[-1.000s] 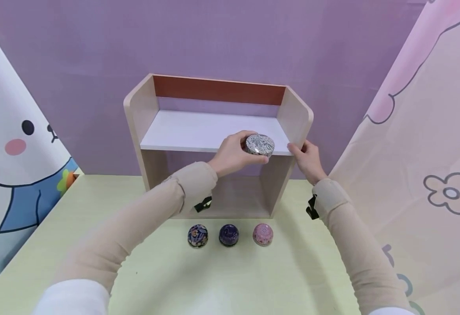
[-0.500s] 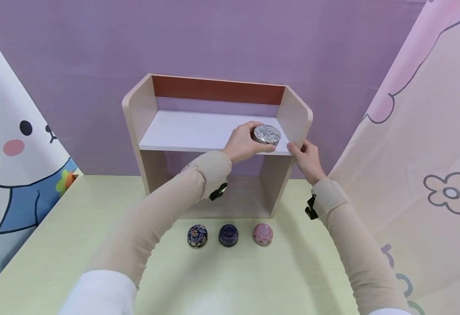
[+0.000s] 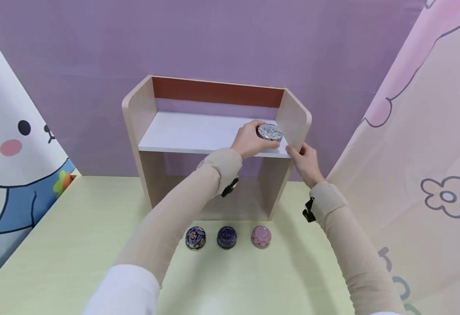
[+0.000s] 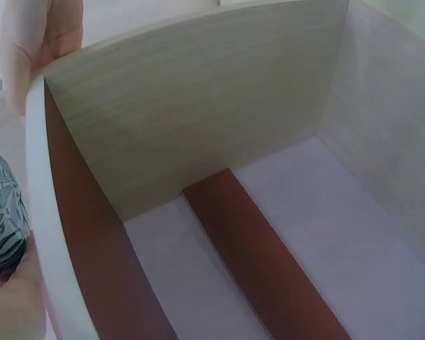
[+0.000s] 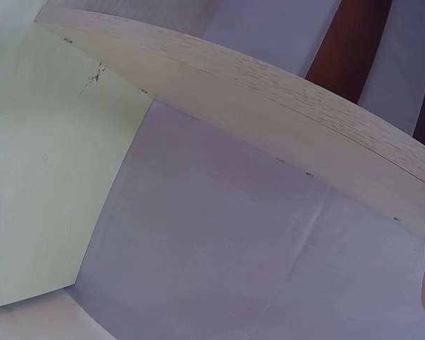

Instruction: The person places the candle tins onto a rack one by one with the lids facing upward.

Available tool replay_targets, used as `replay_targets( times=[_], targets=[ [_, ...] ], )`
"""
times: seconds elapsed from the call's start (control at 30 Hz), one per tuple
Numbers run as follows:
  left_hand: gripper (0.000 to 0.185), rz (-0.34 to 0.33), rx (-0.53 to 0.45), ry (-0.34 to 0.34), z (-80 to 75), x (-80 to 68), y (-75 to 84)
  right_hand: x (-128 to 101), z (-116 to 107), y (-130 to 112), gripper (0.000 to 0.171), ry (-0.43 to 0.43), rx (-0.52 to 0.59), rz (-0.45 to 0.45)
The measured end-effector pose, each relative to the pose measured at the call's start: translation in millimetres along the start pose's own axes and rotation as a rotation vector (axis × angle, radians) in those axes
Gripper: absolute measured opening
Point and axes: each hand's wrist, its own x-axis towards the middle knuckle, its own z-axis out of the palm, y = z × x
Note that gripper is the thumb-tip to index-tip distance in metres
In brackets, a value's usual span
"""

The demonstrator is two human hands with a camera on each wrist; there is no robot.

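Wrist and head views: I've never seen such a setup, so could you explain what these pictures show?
No machine here: a person works bare-handed. The head view comes from a camera worn on the head, looking down; each wrist view from a camera on that wrist. On the pale green tabletop sit a dark blue floral tin, a dark purple tin and a pink tin, all round and patterned. Behind them stands a pale wood-coloured shelf unit with a white shelf. The left grip holds a round grey-and-white patterned tin over that shelf; the right grip holds the unit's right side panel.
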Motion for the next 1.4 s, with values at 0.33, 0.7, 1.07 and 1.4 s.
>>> replay_targets(
  times=[0.33,0.7,1.07,1.4],
  targets=[
    [0.068,-0.002,0.006,-0.007,7.6,10.3,-2.0,1,0,4,0.049,-0.003,-0.024,-0.016],
    [0.068,-0.015,-0.022,-0.038,9.2,14.6,-0.7,2,1,3,0.048,-0.005,-0.031,-0.041],
    [0.058,-0.014,0.008,-0.095,13.7,20.0,-1.2,2,1,4,0.049,0.0,-0.016,-0.026],
    [0.062,-0.025,0.031,-0.107,13.8,20.8,-0.1,2,0,2,0.051,-0.008,-0.028,-0.011]
  ],
)
